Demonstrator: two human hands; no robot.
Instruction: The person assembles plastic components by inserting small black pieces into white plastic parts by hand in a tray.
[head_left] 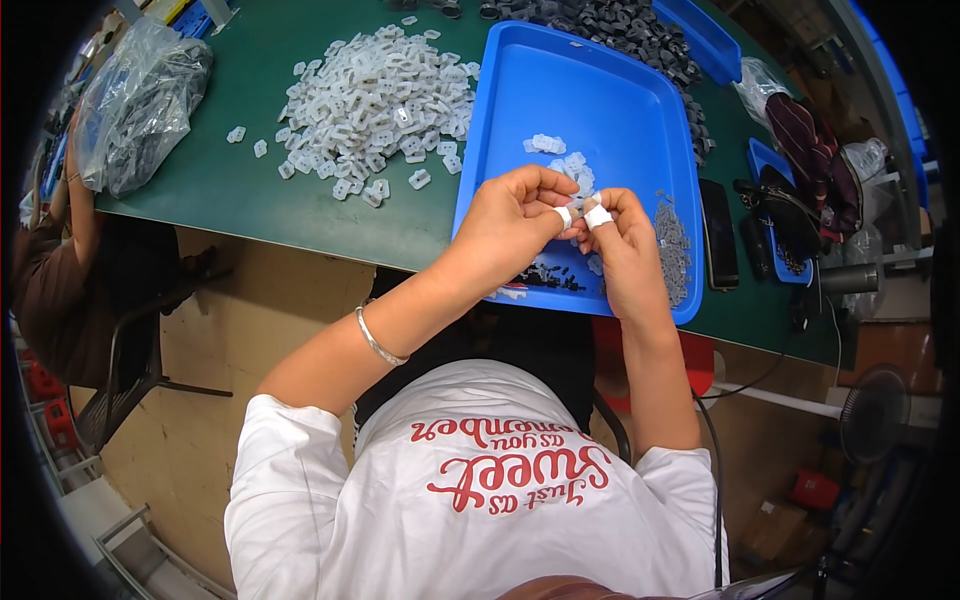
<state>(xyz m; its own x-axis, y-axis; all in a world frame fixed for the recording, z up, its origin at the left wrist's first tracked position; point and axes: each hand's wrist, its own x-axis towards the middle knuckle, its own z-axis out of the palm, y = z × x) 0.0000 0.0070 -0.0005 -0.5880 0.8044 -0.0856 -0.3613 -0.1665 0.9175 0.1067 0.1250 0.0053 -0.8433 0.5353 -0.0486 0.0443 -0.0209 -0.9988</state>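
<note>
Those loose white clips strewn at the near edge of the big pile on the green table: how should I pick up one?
Take a stray white clip from above, pinching its two short outer edges. It lies flat and apart from the pile, so probably nothing blocks fingertips on the green table.

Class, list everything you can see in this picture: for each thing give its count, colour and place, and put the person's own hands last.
Table: one, dark green, across the top.
Tray: one, blue, in front of the person.
White plastic clips: a large heap, translucent white, on the table left of the tray.
Small white parts: a few, inside the tray.
Grey parts: a small pile, at the tray's right edge.
Black parts: a heap, beyond the tray.
Plastic bag: one, clear, far left.
Phone: one, black, right of the tray.
Bracelet: one, silver, left wrist.
Left hand: pinching a small white piece, over the tray.
Right hand: meets it, fingertips taped white.
</note>
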